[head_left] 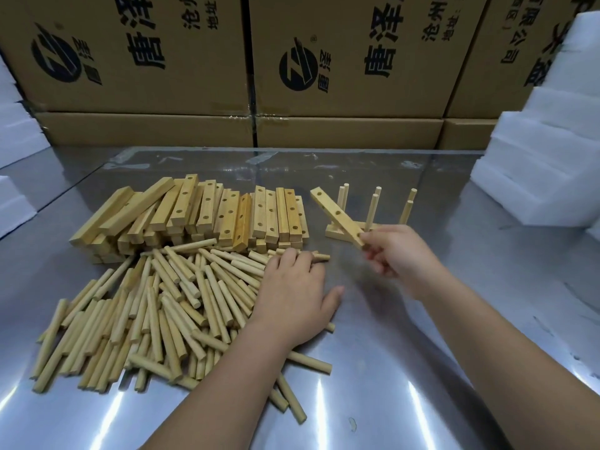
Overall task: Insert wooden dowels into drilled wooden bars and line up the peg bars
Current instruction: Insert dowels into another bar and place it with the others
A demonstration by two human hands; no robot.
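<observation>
A big heap of loose wooden dowels (156,306) covers the left half of the metal table (406,368). Behind it stands a stack of drilled wooden bars (201,212). My left hand (293,293) lies on the heap's right edge, its fingertips curled over dowels (319,256) there. My right hand (396,251) pinches the near end of one drilled bar (337,217), which tilts up and away to the left. Just behind that bar stand finished peg bars (373,219) with upright dowels in them.
Printed cardboard boxes (341,60) wall off the back of the table. White foam blocks are piled at the right (545,157) and at the left edge (13,134). Bare metal lies in front of my right forearm.
</observation>
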